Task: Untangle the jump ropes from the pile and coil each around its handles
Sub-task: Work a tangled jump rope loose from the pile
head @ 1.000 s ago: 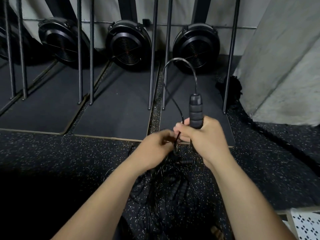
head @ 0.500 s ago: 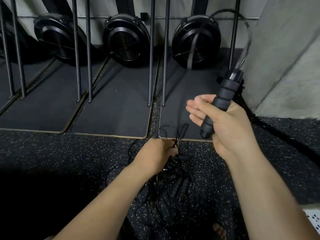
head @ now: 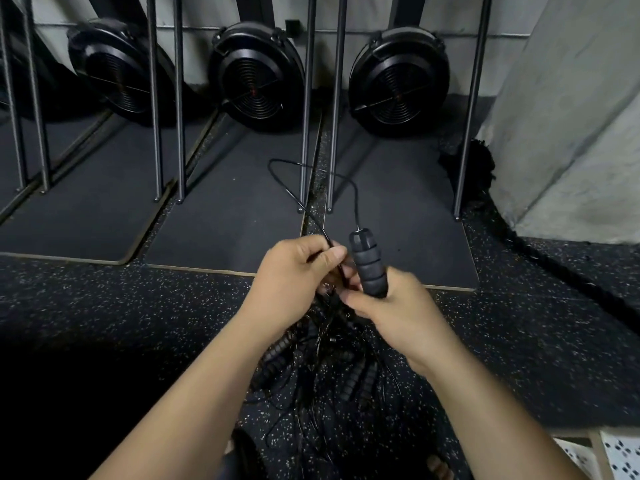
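Head view. Right hand (head: 398,306) gripped one ribbed handle (head: 367,263) upright, above the pile (head: 329,368) of tangled ropes on the speckled floor (head: 104,306). Left hand (head: 291,278) pinched the thin cord (head: 357,206) just beside the handle; the hands were close together, about touching. The cord looped out over the far mat (head: 225,202) and back to the handle top.

Judged step: freeing one rope and starting its coil. Next move likely calls for drawing slack from the pile without dragging other ropes, then laying a turn round the handle.

Versus half a second ago: right hand had come in from the raised far right; left hand had risen off the pile.
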{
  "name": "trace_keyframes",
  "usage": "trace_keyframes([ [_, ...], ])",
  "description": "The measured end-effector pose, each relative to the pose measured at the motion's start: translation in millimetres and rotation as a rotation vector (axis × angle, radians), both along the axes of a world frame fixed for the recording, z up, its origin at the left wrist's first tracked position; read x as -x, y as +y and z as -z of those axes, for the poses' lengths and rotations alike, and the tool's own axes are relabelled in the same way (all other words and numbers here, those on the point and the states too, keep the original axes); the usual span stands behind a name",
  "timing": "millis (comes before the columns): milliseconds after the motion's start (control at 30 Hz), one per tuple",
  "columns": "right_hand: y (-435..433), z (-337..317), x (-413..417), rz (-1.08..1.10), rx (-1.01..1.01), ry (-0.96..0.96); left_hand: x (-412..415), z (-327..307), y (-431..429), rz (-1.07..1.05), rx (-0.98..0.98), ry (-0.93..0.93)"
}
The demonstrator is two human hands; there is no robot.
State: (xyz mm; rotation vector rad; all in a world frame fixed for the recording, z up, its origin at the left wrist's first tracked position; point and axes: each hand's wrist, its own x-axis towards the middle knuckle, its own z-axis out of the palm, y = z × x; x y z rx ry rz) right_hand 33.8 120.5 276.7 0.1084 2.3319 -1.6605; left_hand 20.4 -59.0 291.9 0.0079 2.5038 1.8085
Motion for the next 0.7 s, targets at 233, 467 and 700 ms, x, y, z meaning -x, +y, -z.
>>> trace_keyframes([
  [233,-7.7,-2.8,3.2,-0.056,-0.256,0.143,2.8,0.0,-5.8,-0.12,-0.318,-0.012],
  [467,-1.0,-19.4,6.6,0.014,-0.111,0.161,5.5,5.1,-7.9,-0.133,-0.261,-0.117],
  [700,23.7,-55.4,15.9,0.206,0.286,0.241,-2.6,28.1,9.5,0.223,-0.013,-0.173],
])
